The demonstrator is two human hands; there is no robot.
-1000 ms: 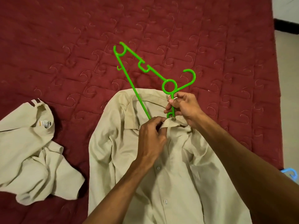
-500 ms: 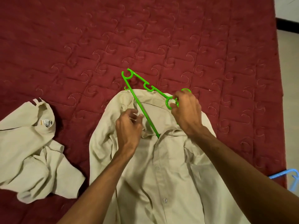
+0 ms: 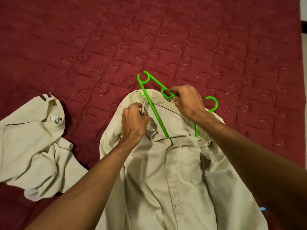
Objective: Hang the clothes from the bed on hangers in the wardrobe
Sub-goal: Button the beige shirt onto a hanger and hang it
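Head view, looking down on a bed (image 3: pixel 182 39) covered by a dark red quilted bedspread stitched with curl motifs. At left a second beige shirt (image 3: pixel 33 146) lies crumpled, apart from the central garment, with a printed label (image 3: pixel 57 119) showing inside its collar. A small blue object (image 3: pixel 262 208) shows at the right edge, too cropped to identify. Both forearms cross the lower half of the view and cover parts of the shirt (image 3: pixel 174 180) being worked on. This beige, buttoned shirt lies front up on the bedspread, collar away from the viewer, with a white button (image 3: pixel 177 207) visible on its placket. A bright green plastic hanger (image 3: pixel 156 117) is partly inside it: the straight bar runs diagonally from a looped end beyond the left shoulder down into the neck opening, a short stretch reappears under the right wrist, and the hook curves out just right of the right hand (image 3: pixel 189 103). That hand curls its fingers round the hanger's upper arm. The left hand (image 3: pixel 132 123) pinches a fold of shirt cloth beside the collar, touching the bar's near side.
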